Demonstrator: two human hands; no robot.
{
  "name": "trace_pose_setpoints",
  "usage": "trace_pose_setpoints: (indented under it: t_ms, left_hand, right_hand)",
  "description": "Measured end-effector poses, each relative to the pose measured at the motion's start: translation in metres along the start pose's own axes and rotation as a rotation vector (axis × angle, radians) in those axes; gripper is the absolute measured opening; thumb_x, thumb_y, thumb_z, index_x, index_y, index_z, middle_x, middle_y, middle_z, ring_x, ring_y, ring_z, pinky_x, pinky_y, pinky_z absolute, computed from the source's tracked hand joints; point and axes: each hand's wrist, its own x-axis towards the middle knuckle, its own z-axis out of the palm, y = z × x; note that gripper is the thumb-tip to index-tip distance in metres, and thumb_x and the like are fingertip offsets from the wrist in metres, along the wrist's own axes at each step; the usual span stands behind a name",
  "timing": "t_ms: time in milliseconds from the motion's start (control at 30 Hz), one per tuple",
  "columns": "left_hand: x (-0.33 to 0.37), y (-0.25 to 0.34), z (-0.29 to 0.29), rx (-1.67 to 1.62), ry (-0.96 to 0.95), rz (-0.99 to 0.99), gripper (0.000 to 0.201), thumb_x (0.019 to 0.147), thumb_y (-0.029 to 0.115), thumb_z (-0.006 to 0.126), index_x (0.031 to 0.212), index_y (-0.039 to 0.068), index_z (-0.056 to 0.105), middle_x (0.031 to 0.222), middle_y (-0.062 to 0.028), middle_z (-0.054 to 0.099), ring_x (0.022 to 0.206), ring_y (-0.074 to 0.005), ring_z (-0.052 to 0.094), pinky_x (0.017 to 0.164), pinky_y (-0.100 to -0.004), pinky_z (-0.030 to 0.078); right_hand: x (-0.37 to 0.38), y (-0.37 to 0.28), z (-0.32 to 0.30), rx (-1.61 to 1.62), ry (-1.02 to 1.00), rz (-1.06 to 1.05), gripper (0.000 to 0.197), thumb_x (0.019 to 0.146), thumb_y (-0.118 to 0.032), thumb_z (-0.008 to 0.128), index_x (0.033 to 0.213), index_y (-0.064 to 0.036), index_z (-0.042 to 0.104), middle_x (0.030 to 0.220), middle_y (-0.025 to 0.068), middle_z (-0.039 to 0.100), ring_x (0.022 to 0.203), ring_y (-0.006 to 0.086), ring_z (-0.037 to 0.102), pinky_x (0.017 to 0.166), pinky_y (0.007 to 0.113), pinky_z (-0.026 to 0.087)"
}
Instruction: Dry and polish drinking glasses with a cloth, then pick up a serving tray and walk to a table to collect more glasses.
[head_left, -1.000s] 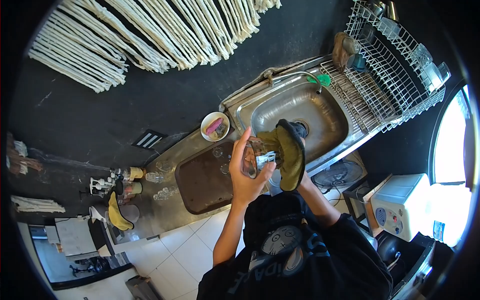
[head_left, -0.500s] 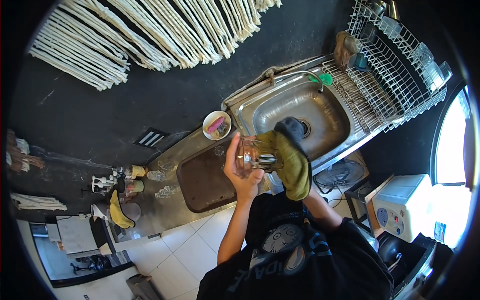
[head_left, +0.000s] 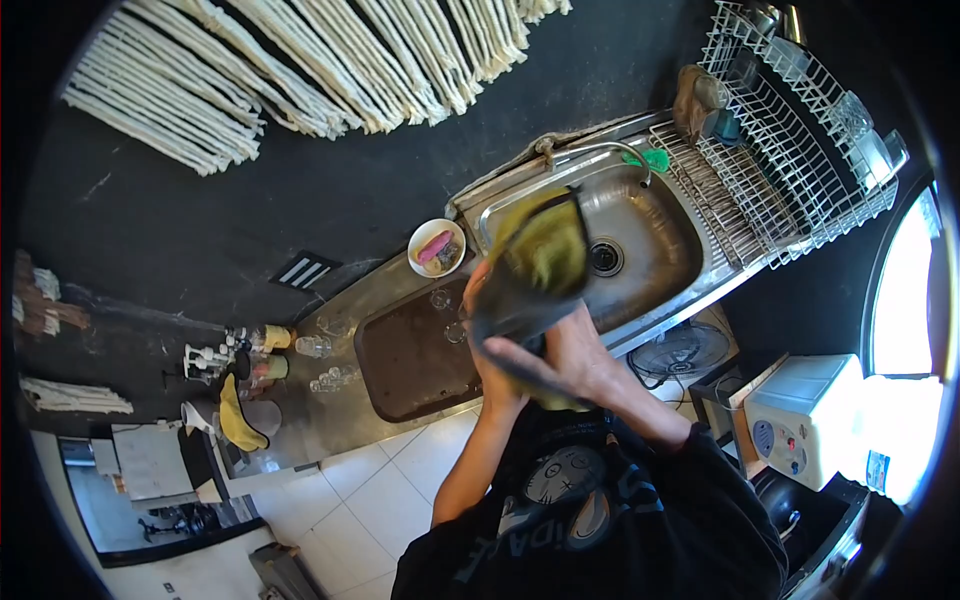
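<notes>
My left hand (head_left: 489,372) is raised in front of my chest and grips a clear glass that is almost wholly hidden under an olive-green cloth (head_left: 540,258) with a dark edge. My right hand (head_left: 572,358) holds that cloth and presses it over the glass, crossing in front of my left wrist. Both hands are above the front edge of the steel sink (head_left: 655,232), beside the brown tray (head_left: 405,360) on the counter.
A small white bowl (head_left: 436,247) with a pink item sits behind the tray. Several small glasses (head_left: 322,347) stand on the counter to the left. A white wire dish rack (head_left: 790,130) holds glassware at the right. A fan (head_left: 680,352) and a white appliance (head_left: 800,412) stand below the counter.
The cloth has swung up and left, and now covers the glass that showed before. My right hand has moved left across my left wrist.
</notes>
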Motion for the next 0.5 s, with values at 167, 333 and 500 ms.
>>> trace_pose_setpoints:
  t_ms: [167, 333, 500]
  left_hand:
    - [-0.004, 0.004, 0.006, -0.308, -0.029, -0.230, 0.074, 0.091, 0.057, 0.045, 0.141, 0.005, 0.028, 0.132, -0.0125, 0.044, 0.123, -0.0226, 0.045, 0.102, -0.0366, 0.038]
    - [-0.002, 0.019, 0.004, 0.162, -0.066, -0.188, 0.099, 0.076, 0.073, 0.051, 0.144, 0.007, 0.024, 0.116, -0.0154, 0.057, 0.104, -0.0187, 0.058, 0.086, -0.0300, 0.047]
    - [0.007, 0.042, 0.004, 0.674, -0.229, -0.147, 0.121, 0.060, 0.028, 0.088, 0.146, 0.007, 0.006, 0.101, -0.0154, 0.064, 0.088, -0.0194, 0.063, 0.078, -0.0312, 0.050]
  right_hand:
    - [0.012, 0.017, 0.000, 0.124, 0.248, -0.072, 0.025, 0.082, -0.016, 0.066, 0.104, -0.0029, 0.064, 0.108, 0.0214, 0.060, 0.098, 0.0389, 0.058, 0.085, 0.041, 0.046]
    - [0.021, 0.037, -0.005, 0.726, 0.541, 0.632, 0.025, 0.090, -0.023, 0.061, 0.085, 0.0016, 0.065, 0.068, 0.0048, 0.063, 0.060, 0.0120, 0.057, 0.055, 0.029, 0.044]
    - [0.000, 0.014, -0.031, 0.312, 0.078, 0.342, 0.031, 0.088, -0.024, 0.061, 0.082, 0.0058, 0.061, 0.067, 0.0063, 0.058, 0.062, 0.0112, 0.053, 0.057, 0.031, 0.044]
